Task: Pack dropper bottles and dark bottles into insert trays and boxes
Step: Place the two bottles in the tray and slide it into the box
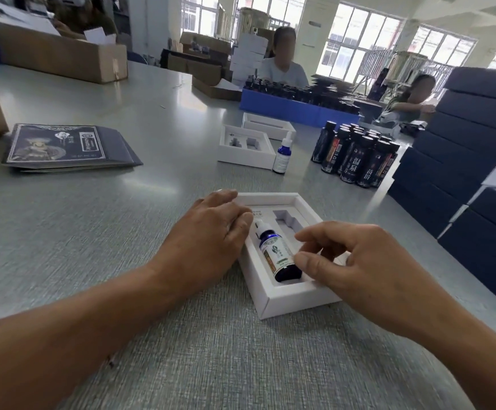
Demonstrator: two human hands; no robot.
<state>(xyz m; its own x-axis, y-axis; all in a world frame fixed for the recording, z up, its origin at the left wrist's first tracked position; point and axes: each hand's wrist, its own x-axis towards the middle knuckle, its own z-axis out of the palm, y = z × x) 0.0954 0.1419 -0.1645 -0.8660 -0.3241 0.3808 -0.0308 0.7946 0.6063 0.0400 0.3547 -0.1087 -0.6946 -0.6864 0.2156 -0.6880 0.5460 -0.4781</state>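
Note:
A white insert tray (297, 297) lies on the grey table in front of me. A blue dropper bottle (278, 253) with a white cap lies in its left slot; the right slot (288, 221) is empty. My left hand (211, 229) rests on the tray's left rim with relaxed fingers. My right hand (359, 261) hovers over the tray's right side, thumb tip touching the bottle's lower side and index finger over the empty slot. A second dropper bottle (282, 155) stands farther back beside an empty tray (245, 156). Several dark bottles (356, 155) stand in a cluster at the right.
Dark blue boxes (462, 143) are stacked along the right edge. Flat printed sleeves (63, 146) lie at the left. Another white tray (270, 125) and a blue bin (285, 109) of dark bottles sit behind. Cardboard cartons (63, 57) stand at the far left. Two people sit across.

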